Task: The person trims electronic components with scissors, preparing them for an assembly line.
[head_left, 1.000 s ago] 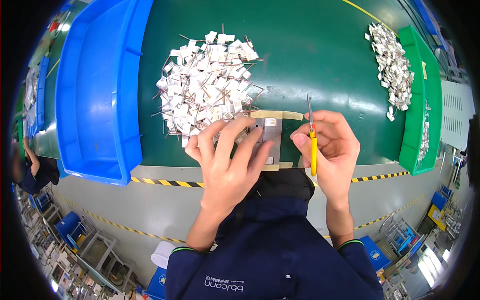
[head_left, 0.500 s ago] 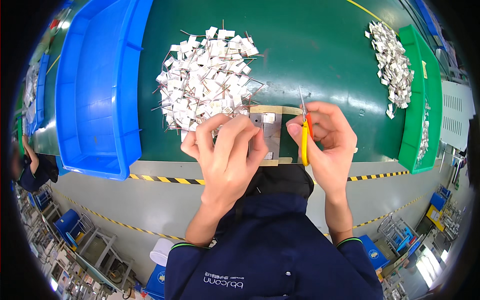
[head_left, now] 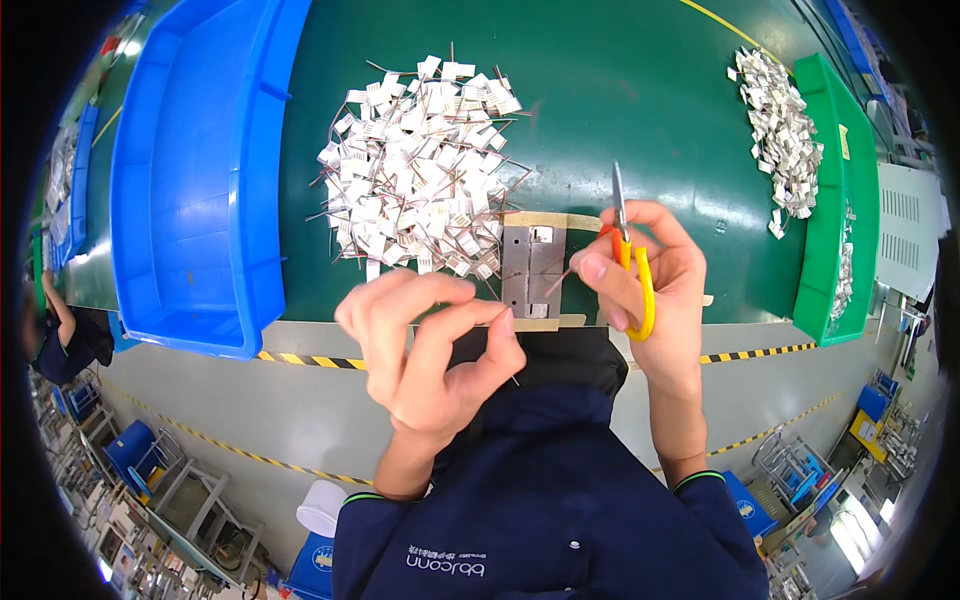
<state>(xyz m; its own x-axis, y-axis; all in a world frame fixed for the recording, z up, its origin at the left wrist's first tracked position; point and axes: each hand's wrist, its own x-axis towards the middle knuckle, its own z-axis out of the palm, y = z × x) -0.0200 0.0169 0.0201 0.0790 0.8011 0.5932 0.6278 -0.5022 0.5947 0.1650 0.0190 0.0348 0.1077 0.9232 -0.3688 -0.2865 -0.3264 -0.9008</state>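
Observation:
My left hand (head_left: 435, 345) is closed in a pinch at the table's front edge, and a thin wire (head_left: 491, 289) pokes out past its fingertips. In my right hand (head_left: 655, 285) are small scissors (head_left: 643, 290) with yellow and orange handles, their blades pointing away from me. Another thin wire (head_left: 558, 284) reaches from the right thumb and forefinger toward a grey metal plate (head_left: 514, 270). The plate lies between my hands, with tan tape along its edges and a small white piece (head_left: 542, 235) at its far end. Whether the two wire ends belong together cannot be seen.
A heap of white connectors with short dark wires (head_left: 420, 160) covers the green table (head_left: 620, 90) beyond my left hand. A blue bin (head_left: 200, 180) stands at left. At far right, more white pieces (head_left: 780, 140) lie beside a green bin (head_left: 860, 200). Another person (head_left: 70, 330) is at far left.
My left hand has come back toward me and lower, uncovering more of the metal plate. The scissors have turned in my right hand, and wires now show at both hands' fingertips.

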